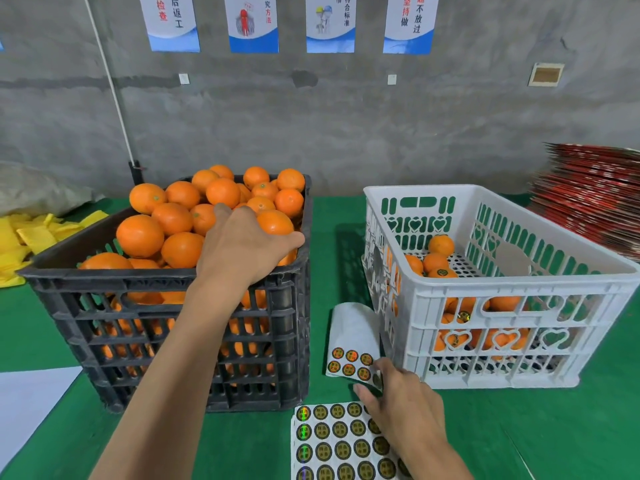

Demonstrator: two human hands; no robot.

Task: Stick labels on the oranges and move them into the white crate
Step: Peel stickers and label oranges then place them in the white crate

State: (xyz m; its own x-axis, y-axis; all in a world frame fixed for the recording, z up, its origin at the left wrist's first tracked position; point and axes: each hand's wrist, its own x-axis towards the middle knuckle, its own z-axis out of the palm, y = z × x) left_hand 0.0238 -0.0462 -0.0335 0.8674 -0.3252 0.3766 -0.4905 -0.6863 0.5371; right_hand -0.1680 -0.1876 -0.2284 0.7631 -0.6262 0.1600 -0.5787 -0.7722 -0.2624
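While my left hand (pixel 242 244) reaches into the black crate (pixel 173 327), its fingers curl over an orange (pixel 275 223) at the near right corner of the heap, the thumb lying against the fruit's right side just inside the rim. My right hand (pixel 403 400) rests lower, on the green tabletop (pixel 519 431), with thumb and fingertips pinching the lower edge of a curled label sheet (pixel 351 341); six round gold-and-black stickers show on that sheet, and its bare backing bends up against the white crate (pixel 498 296). Just below the same hand lies a flat label sheet (pixel 332 445), covered with rows of the same round stickers, partly hidden by my wrist. The black crate stands at the left, piled above its rim with unlabelled oranges. The white crate stands at the right, well apart from it, holding a shallow layer of oranges; one near the top (pixel 441 273) bears a dark round sticker. Yellow packaging (pixel 27 237) lies at the far left, and a stack of red flat cartons (pixel 588 202) rises at the far right. Posters (pixel 252 22) hang on the grey wall behind.
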